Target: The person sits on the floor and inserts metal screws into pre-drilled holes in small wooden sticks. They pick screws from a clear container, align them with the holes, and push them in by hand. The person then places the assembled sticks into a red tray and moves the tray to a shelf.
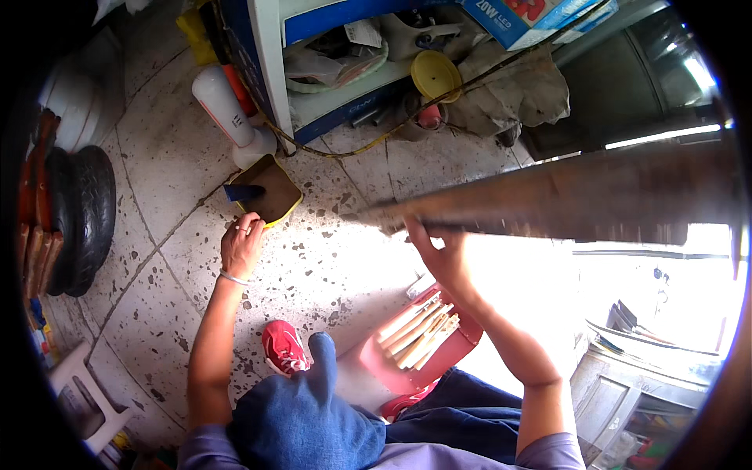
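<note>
My left hand reaches down to the speckled floor and rests on the near edge of a dark tray with a yellow rim; a dark blue block lies on that tray. My right hand is raised and grips the underside of a long rusty brown plank that runs from the middle of the view off to the right. Whether the left hand holds the tray or only touches it is unclear. Below are my blue-trousered knees and a red shoe.
A red tray of pale wooden sticks sits by my legs. A white bottle leans near blue-and-white shelving with a yellow lid and clutter. Tyres stand at left, a white stool lower left, a metal cabinet lower right.
</note>
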### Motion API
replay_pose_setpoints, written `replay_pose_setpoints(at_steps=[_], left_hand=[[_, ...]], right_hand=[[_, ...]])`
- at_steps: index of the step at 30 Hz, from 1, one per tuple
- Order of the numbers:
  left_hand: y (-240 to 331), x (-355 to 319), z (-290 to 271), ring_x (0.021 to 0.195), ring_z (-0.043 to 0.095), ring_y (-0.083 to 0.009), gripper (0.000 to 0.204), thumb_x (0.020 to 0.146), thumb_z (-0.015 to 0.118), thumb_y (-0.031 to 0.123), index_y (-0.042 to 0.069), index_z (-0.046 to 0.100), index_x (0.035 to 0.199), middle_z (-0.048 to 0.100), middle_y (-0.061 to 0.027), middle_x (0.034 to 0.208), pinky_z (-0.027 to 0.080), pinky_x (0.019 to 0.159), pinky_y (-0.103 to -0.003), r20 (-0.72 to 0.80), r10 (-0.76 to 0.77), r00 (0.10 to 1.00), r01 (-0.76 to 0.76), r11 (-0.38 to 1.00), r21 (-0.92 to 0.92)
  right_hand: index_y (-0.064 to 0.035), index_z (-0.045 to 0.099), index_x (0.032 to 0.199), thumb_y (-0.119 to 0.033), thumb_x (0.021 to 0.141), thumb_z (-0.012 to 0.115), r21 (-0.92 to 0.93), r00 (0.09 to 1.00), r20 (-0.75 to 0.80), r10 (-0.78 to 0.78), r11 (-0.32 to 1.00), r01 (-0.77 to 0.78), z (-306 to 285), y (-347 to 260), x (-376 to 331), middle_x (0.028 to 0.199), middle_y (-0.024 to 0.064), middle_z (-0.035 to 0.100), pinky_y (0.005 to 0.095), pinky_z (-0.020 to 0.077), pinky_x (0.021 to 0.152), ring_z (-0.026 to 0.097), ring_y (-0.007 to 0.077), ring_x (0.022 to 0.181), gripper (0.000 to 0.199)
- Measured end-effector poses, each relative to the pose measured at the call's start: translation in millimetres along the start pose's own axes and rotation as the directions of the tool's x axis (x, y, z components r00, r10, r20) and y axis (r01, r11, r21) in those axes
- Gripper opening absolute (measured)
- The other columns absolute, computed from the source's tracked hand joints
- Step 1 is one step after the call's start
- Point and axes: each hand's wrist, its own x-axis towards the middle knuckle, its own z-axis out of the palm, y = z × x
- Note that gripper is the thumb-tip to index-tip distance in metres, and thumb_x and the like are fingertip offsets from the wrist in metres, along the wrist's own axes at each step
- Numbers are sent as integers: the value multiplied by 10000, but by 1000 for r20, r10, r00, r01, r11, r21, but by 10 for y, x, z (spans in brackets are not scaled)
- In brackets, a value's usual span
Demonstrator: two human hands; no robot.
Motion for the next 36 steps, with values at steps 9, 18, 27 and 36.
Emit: replay_pose_setpoints(at_steps=[9,18,27,36], left_hand=[[215,270,103,778,594,-248,165,817,682,129,55,567,908,553,-44,954,477,660,-356,-57,69,996,-74,993,-95],[254,273,113,784,591,-262,182,786,708,129,58,565,873,565,-45,938,481,642,-361,-31,78,996,-80,995,-64],[492,377,236,744,611,-272,171,797,700,131,60,573,887,584,-45,954,488,613,-362,17,197,980,-195,977,-88],[914,472,122,817,558,-222,317,882,596,77,19,513,1182,451,-139,1268,476,723,-349,-56,114,992,-124,969,-213]], right_hand=[[-71,625,528,-307,782,584,-673,992,-80,-93,740,16,269,-184,1263,522,136,585,378,465,489,601,310,484,348],[-72,665,596,-317,755,582,-636,998,-18,-62,771,36,320,-96,1448,594,175,606,391,466,514,618,344,561,304],[-124,678,913,-359,875,571,-549,920,381,86,822,151,-666,291,394,783,96,662,395,511,612,646,286,698,262],[-31,513,1193,-329,858,626,-726,571,116,812,462,-510,-2203,1141,-2149,980,160,675,396,523,740,664,309,841,463]])
